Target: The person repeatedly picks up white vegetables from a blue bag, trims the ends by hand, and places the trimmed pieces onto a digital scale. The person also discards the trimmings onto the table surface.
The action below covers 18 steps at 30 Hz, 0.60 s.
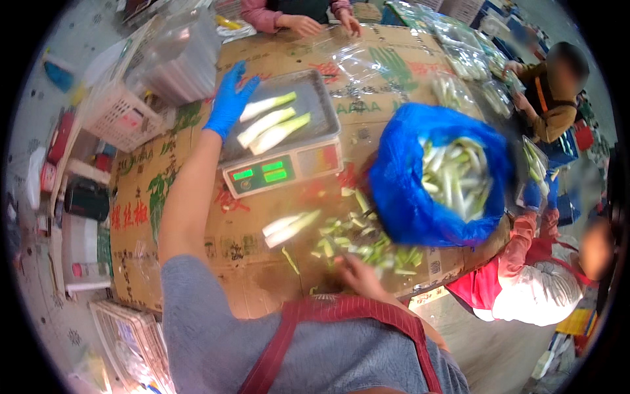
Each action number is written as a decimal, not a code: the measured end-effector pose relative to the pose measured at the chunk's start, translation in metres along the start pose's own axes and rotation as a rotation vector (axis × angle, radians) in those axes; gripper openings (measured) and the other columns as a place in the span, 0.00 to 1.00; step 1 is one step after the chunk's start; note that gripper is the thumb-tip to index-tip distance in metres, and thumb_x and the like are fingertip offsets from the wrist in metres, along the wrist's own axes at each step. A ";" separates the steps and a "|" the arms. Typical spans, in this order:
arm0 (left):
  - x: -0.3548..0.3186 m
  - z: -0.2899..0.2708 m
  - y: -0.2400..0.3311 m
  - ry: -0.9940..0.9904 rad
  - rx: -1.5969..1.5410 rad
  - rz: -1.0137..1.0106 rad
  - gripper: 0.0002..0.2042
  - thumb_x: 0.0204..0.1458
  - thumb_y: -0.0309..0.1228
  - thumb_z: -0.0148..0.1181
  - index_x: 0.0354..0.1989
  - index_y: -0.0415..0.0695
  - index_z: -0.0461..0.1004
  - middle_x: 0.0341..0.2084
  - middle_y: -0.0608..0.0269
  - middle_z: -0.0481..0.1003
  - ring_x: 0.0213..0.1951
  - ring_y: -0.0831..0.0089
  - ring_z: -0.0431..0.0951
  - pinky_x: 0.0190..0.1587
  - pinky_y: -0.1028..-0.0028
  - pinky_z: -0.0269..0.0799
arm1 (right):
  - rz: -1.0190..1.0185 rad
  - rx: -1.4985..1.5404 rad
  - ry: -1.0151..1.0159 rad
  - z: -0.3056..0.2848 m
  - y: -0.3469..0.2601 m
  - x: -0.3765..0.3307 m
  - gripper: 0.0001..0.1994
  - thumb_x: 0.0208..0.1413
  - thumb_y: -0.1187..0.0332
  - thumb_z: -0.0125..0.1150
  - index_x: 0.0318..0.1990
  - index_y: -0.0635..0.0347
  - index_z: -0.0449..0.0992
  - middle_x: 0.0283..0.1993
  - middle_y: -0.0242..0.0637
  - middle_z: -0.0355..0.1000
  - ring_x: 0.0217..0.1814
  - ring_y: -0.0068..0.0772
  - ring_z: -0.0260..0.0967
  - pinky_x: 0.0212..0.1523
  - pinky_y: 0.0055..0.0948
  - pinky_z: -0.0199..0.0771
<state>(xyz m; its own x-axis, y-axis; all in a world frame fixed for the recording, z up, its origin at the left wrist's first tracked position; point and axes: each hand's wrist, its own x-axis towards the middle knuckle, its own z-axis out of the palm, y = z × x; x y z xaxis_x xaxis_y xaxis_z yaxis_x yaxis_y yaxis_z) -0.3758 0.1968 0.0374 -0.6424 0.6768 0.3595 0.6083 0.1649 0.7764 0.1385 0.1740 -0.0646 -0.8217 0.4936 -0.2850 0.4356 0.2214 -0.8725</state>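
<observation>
A digital scale with a grey metal pan and green-lit displays stands before me. Three peeled white stalks with pale green tips, like water bamboo shoots, lie on its pan. My left hand, in a blue glove, is at the pan's left edge beside them, fingers spread and empty. Low in the middle, my bare right hand has its fingers curled next to green-and-white trimmings; what it grips is blurred. Two more shoots lie on the cardboard between scale and trimmings.
Right of the scale, a blue plastic bag holds many shoots. Printed cardboard covers the table. A white crate with clear trays stands left. Bagged vegetables lie far right. Co-workers' hands are across; others work right.
</observation>
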 end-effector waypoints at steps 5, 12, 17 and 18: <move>-0.076 -0.059 0.002 0.163 -0.069 -0.134 0.31 0.59 0.39 0.60 0.69 0.47 0.57 0.63 0.50 0.63 0.64 0.59 0.64 0.64 0.62 0.62 | -0.033 -0.163 -0.190 0.015 0.010 -0.006 0.18 0.58 0.65 0.58 0.56 0.51 0.72 0.46 0.46 0.75 0.47 0.51 0.74 0.46 0.40 0.75; -0.159 -0.077 -0.008 0.330 -0.185 -0.399 0.38 0.56 0.40 0.64 0.71 0.42 0.50 0.64 0.47 0.61 0.64 0.57 0.62 0.64 0.63 0.62 | -0.204 -0.414 -0.205 0.022 0.014 -0.010 0.21 0.55 0.67 0.59 0.59 0.49 0.70 0.46 0.45 0.72 0.47 0.52 0.72 0.45 0.43 0.74; -0.176 -0.026 0.011 0.233 -0.376 -0.368 0.41 0.54 0.39 0.66 0.71 0.43 0.48 0.64 0.45 0.57 0.63 0.54 0.62 0.64 0.59 0.61 | -0.339 -0.404 -0.143 0.028 0.024 -0.010 0.25 0.50 0.71 0.61 0.58 0.50 0.70 0.46 0.43 0.71 0.48 0.53 0.68 0.49 0.44 0.71; -0.174 -0.013 0.018 0.207 -0.440 -0.346 0.42 0.53 0.38 0.67 0.71 0.43 0.48 0.64 0.45 0.56 0.63 0.53 0.61 0.64 0.58 0.61 | -0.347 -0.391 -0.141 0.028 0.023 -0.009 0.26 0.49 0.72 0.61 0.58 0.50 0.70 0.46 0.43 0.71 0.48 0.53 0.68 0.49 0.44 0.71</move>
<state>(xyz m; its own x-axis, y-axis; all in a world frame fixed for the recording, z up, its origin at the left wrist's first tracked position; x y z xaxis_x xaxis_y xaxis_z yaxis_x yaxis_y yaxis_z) -0.2592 0.0722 -0.0048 -0.8730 0.4758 0.1067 0.1257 0.0080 0.9920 0.1459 0.1510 -0.0927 -0.9712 0.2242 -0.0801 0.2121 0.6612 -0.7196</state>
